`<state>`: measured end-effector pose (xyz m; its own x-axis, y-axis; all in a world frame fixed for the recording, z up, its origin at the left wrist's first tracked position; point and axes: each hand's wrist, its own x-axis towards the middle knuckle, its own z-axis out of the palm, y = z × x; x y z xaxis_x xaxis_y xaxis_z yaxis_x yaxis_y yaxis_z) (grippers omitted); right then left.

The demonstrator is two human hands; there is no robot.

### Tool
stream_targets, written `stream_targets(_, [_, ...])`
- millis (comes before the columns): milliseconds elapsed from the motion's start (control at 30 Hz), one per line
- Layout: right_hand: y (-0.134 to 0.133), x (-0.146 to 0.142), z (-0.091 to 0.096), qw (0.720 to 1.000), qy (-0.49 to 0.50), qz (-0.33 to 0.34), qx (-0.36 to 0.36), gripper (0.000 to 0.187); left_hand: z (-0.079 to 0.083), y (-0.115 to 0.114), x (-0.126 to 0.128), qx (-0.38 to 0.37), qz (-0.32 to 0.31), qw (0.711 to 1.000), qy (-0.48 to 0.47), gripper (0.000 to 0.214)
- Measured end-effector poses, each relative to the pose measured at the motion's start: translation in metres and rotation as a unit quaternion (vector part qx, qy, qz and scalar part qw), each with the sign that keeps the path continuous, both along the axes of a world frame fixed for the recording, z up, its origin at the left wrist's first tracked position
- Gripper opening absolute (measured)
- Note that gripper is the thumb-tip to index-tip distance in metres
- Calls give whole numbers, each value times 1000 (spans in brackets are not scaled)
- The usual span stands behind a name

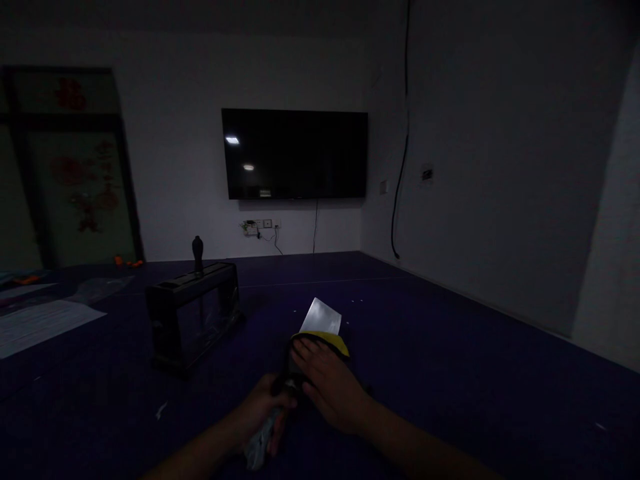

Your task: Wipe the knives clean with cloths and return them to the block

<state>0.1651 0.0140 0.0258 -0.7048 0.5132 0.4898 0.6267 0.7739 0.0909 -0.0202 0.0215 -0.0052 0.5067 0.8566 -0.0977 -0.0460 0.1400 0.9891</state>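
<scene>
A cleaver with a broad, shiny blade points away from me, low in the middle of the view. My left hand is closed around its handle end, and crumpled clear plastic hangs below that hand. A yellow and dark cloth lies across the blade. Over the cloth, my right hand presses with its fingers together, folding it against the metal. The blade's lower part and most of the handle are hidden by my hands and the cloth.
A black knife stand with one dark-handled tool upright in it stands to the left on the dark blue surface. Paper sheets and clear plastic lie farther left. Small white scraps are scattered about. A television hangs behind.
</scene>
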Motion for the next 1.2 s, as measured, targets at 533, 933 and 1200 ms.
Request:
stream_targets(533, [13, 5, -9, 986, 108, -89, 86, 52, 7, 1, 2, -18, -78, 997, 15, 14])
stream_targets(933, [29, 13, -14, 953, 215, -187, 100, 47, 12, -2, 4, 7, -90, 993, 76, 17])
stream_targets(1200, [33, 14, -16, 939, 241, -226, 99, 48, 9, -2, 4, -5, -71, 995, 73, 12])
